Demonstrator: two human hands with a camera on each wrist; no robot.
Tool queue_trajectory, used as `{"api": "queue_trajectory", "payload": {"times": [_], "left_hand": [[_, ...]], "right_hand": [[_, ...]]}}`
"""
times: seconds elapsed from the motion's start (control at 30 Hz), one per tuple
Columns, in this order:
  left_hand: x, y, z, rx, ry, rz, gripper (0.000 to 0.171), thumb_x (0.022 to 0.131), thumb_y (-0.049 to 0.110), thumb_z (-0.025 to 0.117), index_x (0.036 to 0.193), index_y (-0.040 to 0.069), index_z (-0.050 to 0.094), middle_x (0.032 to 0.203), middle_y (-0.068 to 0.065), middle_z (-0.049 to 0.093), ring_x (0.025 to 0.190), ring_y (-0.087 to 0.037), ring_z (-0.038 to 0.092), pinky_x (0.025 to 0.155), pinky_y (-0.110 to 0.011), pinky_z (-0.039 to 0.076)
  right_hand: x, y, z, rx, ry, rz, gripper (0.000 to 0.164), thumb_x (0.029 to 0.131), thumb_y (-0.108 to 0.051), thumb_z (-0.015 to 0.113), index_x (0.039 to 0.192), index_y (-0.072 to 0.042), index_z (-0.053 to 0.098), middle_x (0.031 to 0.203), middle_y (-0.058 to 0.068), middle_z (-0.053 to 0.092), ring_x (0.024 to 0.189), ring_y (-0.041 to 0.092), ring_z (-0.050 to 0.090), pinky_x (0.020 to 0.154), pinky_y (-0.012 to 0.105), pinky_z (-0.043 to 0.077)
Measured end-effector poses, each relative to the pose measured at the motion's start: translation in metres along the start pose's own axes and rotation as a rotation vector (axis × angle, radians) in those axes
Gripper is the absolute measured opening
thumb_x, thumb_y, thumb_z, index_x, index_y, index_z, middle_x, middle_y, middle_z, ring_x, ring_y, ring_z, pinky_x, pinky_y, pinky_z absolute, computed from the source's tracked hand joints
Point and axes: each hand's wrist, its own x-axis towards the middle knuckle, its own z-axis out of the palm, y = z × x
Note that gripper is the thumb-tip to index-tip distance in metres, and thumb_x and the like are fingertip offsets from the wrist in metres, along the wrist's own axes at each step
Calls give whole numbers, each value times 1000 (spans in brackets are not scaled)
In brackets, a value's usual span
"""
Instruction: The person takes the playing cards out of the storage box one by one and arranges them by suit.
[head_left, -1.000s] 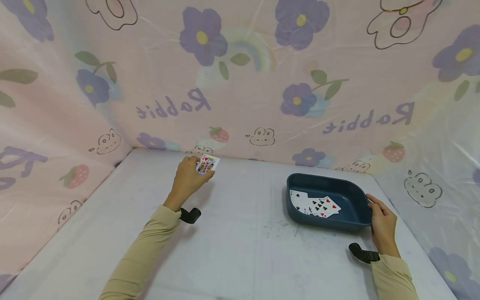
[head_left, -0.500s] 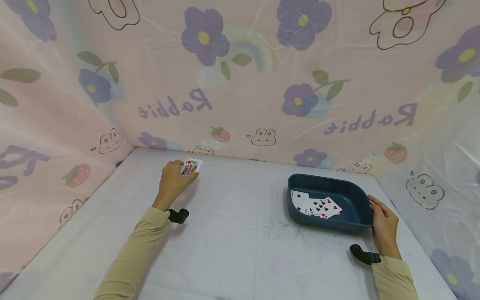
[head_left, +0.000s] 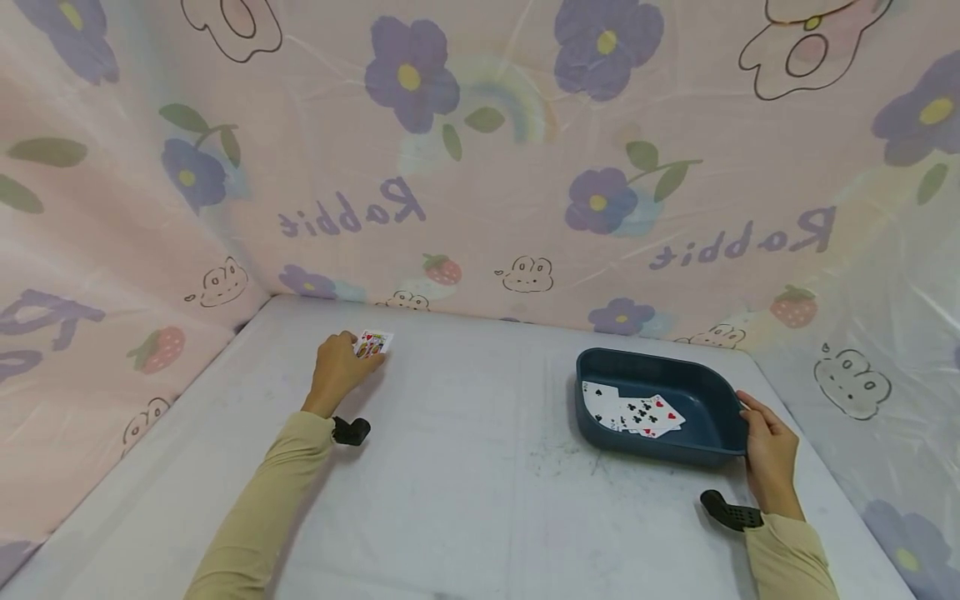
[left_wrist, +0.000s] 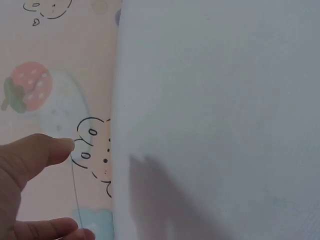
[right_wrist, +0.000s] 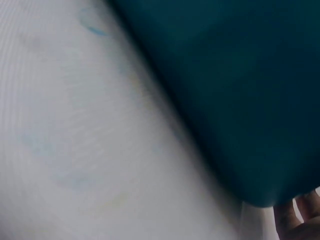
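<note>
My left hand [head_left: 337,368] pinches a playing card [head_left: 372,343] between thumb and fingers, toward the back left of the table. The card has a coloured court figure and a red heart in its corner. In the left wrist view the card is seen edge-on, a thin line between the thumb [left_wrist: 55,150] and the lower fingers. On the right, my right hand [head_left: 772,454] holds the end of a dark blue bin [head_left: 693,400], fingers at its rim. Several white playing cards [head_left: 600,406] lie face up in the bin's left part, spades, clubs and hearts among them, partly overlapping.
A white-covered table [head_left: 465,467] lies under both hands, with faint dark smudges in front of the bin. Patterned cloth [head_left: 480,167] with flowers, rabbits and strawberries rises at the back and both sides.
My left hand has moved left with the card and come lower toward the table, its card tilting flatter. The right hand and bin have stayed in place.
</note>
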Motion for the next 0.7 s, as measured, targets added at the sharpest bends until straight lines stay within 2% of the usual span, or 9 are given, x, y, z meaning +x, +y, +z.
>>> {"api": "queue_trajectory", "payload": {"times": [0.27, 0.43, 0.7], "left_hand": [[4, -7, 2, 17, -41, -45, 61, 83, 28, 74, 117, -18, 52, 101, -27, 54, 89, -35, 50, 71, -42, 45], [7, -12, 7, 36, -74, -77, 59, 83, 28, 74, 115, -17, 52, 100, -26, 54, 89, -34, 50, 71, -41, 45], [9, -22, 13, 66, -78, -57, 50, 81, 27, 75, 101, -15, 54, 91, -23, 52, 83, -33, 50, 67, -41, 45]], "right_hand": [[1, 1, 0, -5, 1, -7, 40, 100, -14, 45, 139, -11, 54, 144, -5, 47, 132, 5, 34, 103, 15, 26], [0, -1, -1, 7, -14, 6, 40, 101, -14, 45, 140, -11, 53, 145, -5, 45, 132, 5, 35, 102, 16, 29], [-1, -2, 0, 13, -10, 17, 39, 100, -14, 46, 138, -14, 56, 144, -5, 47, 130, 5, 37, 99, 14, 33]]}}
